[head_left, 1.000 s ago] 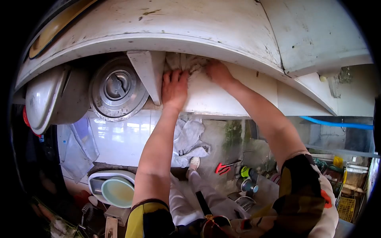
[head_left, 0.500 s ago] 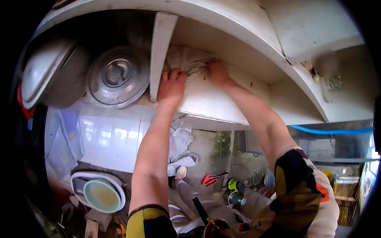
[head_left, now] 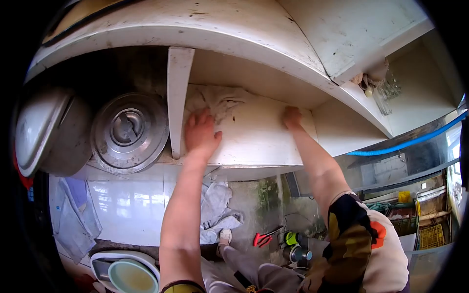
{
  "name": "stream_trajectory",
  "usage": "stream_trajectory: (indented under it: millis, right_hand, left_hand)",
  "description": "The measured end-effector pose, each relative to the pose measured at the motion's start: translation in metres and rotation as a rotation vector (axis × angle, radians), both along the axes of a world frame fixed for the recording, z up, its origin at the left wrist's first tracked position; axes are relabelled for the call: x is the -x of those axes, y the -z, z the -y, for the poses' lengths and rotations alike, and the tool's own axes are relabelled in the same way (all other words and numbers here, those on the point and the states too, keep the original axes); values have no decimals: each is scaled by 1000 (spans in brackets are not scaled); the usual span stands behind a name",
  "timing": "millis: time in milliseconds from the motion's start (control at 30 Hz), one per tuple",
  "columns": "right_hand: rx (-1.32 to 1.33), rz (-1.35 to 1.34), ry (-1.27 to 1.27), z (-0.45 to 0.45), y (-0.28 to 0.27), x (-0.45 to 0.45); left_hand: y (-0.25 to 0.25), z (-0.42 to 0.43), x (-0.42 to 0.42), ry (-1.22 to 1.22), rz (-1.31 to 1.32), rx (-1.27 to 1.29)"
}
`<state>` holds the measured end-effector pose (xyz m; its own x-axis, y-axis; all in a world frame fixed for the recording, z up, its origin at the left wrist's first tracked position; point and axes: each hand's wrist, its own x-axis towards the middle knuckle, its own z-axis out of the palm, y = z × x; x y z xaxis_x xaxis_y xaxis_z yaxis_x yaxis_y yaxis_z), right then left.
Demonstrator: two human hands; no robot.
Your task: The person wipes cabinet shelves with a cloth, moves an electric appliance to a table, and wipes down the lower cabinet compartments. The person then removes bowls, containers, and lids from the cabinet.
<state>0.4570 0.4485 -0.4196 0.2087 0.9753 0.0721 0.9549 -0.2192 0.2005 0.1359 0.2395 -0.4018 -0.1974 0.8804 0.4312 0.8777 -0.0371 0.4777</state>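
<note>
My left hand [head_left: 200,136] rests on the white shelf board [head_left: 254,146], fingers apart, its fingertips at the edge of a crumpled pale cloth [head_left: 222,100]. The cloth lies at the back left of the compartment, beside the upright divider [head_left: 179,97]. Farther right, my right hand [head_left: 293,117] is down on the board near the back wall, apart from the cloth. Its fingers are curled in, and whatever they hold, if anything, is hidden. A small dark speck [head_left: 233,118] shows on the board between my hands.
Left of the divider stand a metal pot lid [head_left: 128,128] and a large lidded pot [head_left: 51,132]. A blue hose [head_left: 410,142] runs at right. On the floor lie a grey cloth [head_left: 215,207], red-handled pliers [head_left: 263,239] and a basin [head_left: 132,277].
My right hand has left the cloth and moved right along the board, over where a second dark speck showed. My left hand has shifted slightly off the cloth. The view has tilted upward.
</note>
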Motion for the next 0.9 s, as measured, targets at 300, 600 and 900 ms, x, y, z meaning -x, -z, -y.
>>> stream_trajectory:
  millis: [300,600,900]
  right_hand:
    - [-154,-692,-1155,54,4,252]
    - [7,-715,-1237,98,-22,243]
    - [170,-857,-1241,222,-29,165]
  left_hand:
    - [-11,80,-63,158,768,-59]
    - [-62,196,-22,-63,2405,-309]
    - [-69,296,28,22,2478,-425]
